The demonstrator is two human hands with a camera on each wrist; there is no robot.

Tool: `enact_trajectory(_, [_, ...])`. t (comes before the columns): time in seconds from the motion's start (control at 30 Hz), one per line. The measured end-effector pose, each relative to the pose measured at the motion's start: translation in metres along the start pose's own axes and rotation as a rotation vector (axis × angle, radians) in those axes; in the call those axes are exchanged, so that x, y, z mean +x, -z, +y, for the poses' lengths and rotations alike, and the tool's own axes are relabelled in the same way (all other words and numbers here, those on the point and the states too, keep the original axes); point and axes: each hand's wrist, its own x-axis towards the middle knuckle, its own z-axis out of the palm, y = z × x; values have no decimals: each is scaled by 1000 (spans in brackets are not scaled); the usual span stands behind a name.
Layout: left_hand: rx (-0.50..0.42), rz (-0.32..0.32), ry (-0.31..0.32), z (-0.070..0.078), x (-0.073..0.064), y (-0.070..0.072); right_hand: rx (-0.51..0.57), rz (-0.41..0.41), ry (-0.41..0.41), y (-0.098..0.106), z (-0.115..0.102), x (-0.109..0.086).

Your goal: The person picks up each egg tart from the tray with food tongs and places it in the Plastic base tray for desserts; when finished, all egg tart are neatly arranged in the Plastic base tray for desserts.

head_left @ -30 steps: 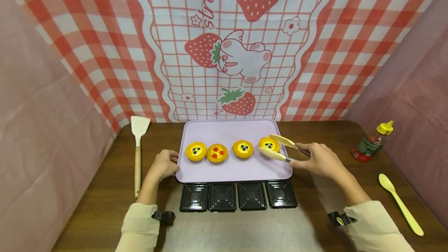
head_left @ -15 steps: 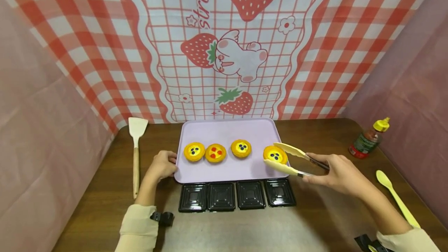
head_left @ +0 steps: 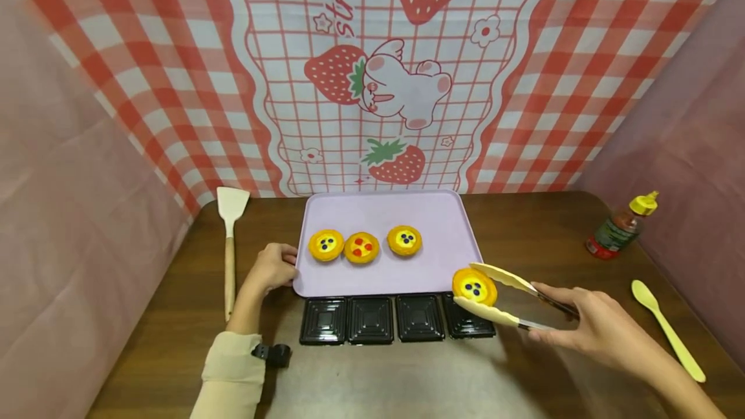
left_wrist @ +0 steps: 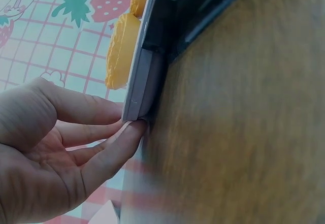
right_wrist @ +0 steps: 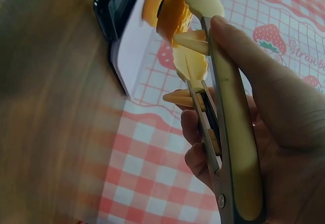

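Note:
My right hand [head_left: 599,322] grips a pair of tongs [right_wrist: 236,117] with pale yellow tips. Pinched between those tips is an egg tart [head_left: 475,286] with three blue dots on top. In the head view it overlaps the rightmost black square plastic tray [head_left: 470,323] and the front right corner of the lilac tray. At the left edge of the lilac tray [head_left: 372,280], my left hand [head_left: 271,270] holds the rim, thumb and fingers at its corner in the left wrist view. Three tarts stay on the lilac tray: two blue-dotted [head_left: 326,245] and one red-dotted [head_left: 361,248].
Three more black square trays [head_left: 370,320] line the lilac tray's front edge. A white spatula [head_left: 229,244] with a wooden handle lies at the left. On the right are a yellow-capped squeeze bottle [head_left: 618,231] and a yellow spoon [head_left: 666,328]. A checkered cloth [head_left: 524,115] hangs behind.
The tongs took hold of the rightmost tart and carried it off the lilac tray, toward the front and right, over the rightmost black tray. My left hand has stayed at the rim.

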Motion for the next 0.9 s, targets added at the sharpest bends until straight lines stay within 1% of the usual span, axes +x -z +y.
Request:
enact_trajectory(0.17, [4,1,7,1,0,0,1,-12,28,-8,2,-7])
enact_trajectory(0.3, [2,0,11,0,0,0,9,-29,42,-14,5,-9])
enact_trajectory(0.4, [-5,-1,15,0,1,0,-15,-26,48,-17,6,-8])
enact_trajectory(0.6, [-10,-1,17,0,0,0,-60,-46,33,-21,6,-8])
enact_trajectory(0.77, [-13,0,12,0,0,0,-51,-51,20,-22,6,-8])
enact_trajectory(0.9, [-28,0,5,-1,1,0,-43,-28,22,-22,5,-8])
